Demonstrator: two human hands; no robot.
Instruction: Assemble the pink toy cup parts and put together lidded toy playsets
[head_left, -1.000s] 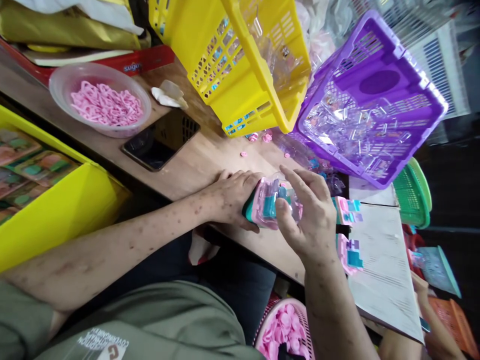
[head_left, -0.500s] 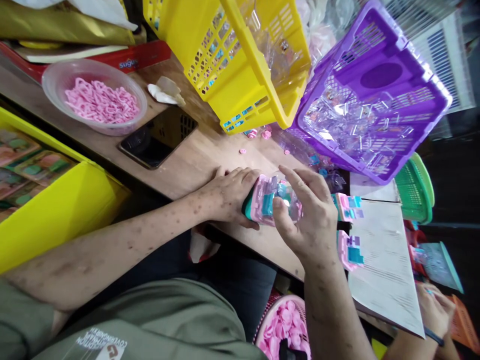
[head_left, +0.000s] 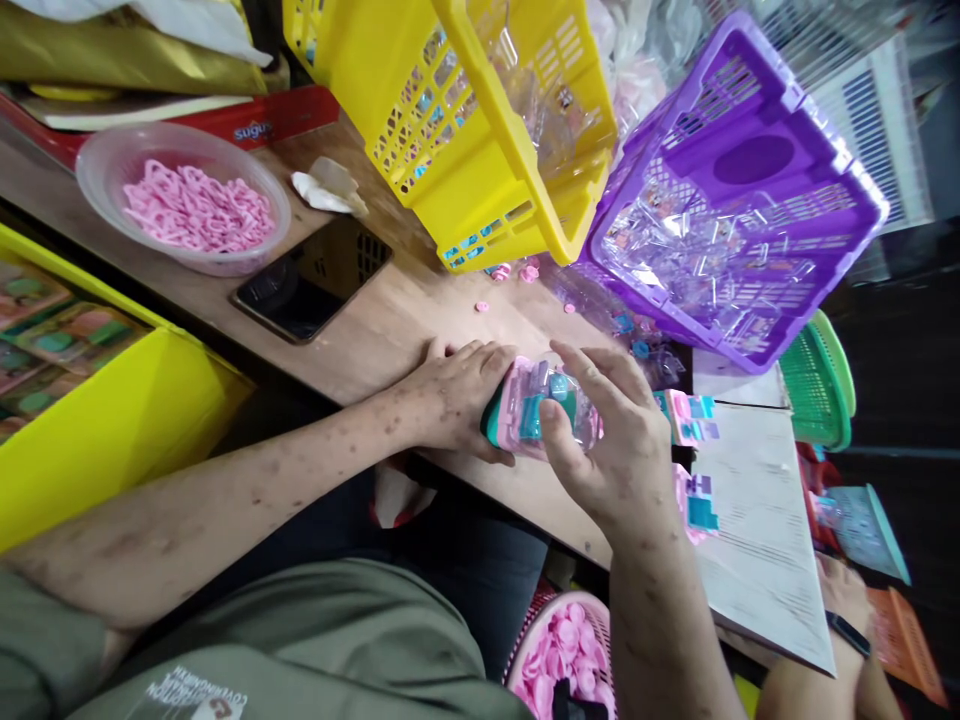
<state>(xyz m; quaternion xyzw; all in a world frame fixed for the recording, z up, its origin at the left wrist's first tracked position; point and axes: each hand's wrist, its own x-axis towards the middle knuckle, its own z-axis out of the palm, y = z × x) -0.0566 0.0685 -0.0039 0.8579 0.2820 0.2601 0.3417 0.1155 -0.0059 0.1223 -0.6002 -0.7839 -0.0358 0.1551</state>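
A small plastic toy [head_left: 513,408] with a pink rim, teal parts and a green end lies on its side on the table between my hands. My left hand [head_left: 463,398] is wrapped round its green end. My right hand [head_left: 626,440] holds the other end, thumb and fingers on either side of the clear cover [head_left: 568,384]. Part of the toy is hidden under the right palm. Two similar pink-and-teal toy pieces, an upper one [head_left: 684,418] and a lower one [head_left: 699,502], stand just beyond my right hand.
Behind are a yellow basket [head_left: 491,165] and a purple basket [head_left: 765,160] of clear parts. A bowl [head_left: 94,175] of pink pieces and a phone [head_left: 311,285] lie left. Small pink bits [head_left: 481,307] dot the table. Another person's arm [head_left: 844,610] is at right.
My hands stay on the toy with barely any shift; the fingers of the right hand move slightly over the cover. The other person's hands have drawn back behind the white board's edge. The view shifts slightly.
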